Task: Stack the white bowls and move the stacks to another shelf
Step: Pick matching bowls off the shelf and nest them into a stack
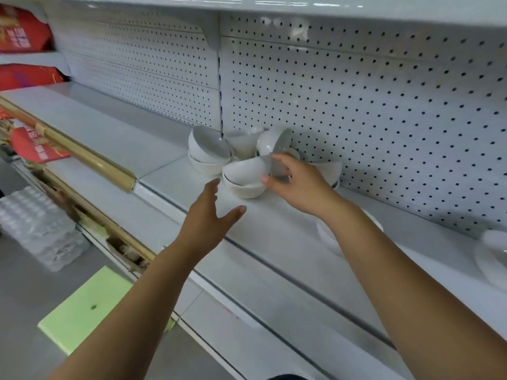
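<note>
While the left hand (211, 215) is held open, a tilted white bowl (277, 156) on the shelf (274, 242) is gripped by the right hand (299, 185).

Plates (493, 259) cut off at right edge

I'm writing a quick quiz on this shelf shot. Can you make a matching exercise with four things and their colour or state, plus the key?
Things:
1. left hand
2. right hand
3. tilted bowl
4. board on the floor

States:
A. pale green, lying flat
B. open, holding nothing
C. white, leaning on its side
D. fingers on a bowl rim

Pairs: 1-B, 2-D, 3-C, 4-A
</note>
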Motion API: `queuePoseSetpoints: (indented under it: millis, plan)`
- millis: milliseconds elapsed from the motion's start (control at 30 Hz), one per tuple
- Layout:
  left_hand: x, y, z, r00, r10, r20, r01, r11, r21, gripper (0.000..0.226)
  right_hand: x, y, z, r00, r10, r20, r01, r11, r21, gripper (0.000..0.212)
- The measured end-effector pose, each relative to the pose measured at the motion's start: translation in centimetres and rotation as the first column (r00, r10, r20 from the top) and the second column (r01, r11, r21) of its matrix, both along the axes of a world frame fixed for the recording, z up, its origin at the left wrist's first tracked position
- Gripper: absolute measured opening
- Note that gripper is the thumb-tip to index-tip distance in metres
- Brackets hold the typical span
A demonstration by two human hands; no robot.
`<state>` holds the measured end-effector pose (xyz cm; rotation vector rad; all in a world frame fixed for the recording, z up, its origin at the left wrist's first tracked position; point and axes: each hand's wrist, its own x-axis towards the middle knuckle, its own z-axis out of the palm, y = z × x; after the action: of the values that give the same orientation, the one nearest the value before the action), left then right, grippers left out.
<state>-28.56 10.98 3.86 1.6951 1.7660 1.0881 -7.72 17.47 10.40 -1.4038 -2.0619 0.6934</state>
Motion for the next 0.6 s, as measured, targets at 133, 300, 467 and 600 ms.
queuePoseSetpoints:
  millis: [133,300,467,600]
  plan:
    - [-0.5,3.8,-1.3,0.997,0.024,0.078,-0.021,0.999,-0.032,0.1,-1.1,3.1,0.1,0.997,0.006,0.082,-0.008,1.0,0.02,0.065]
    - [-1.0,6.8,-2.5,0.99,-0.034,0.135,0.036,0.999,-0.011,0.092,-2.2,5.1,-0.8,0.997,0.01,0.081,-0.009,1.0,-0.023,0.054]
    - [-1.9,8.7,-2.9,0.973,-0.118,0.197,0.115,0.993,0.026,0.081,-3.0,6.0,-1.7,0.996,-0.092,0.018,0.092,0.996,-0.013,0.036]
    - [-2.2,9.3,-3.3,0.967,-0.135,0.217,0.126,0.99,0.056,0.077,-3.3,5.5,-2.9,0.979,-0.183,-0.092,0.185,0.983,0.015,0.031]
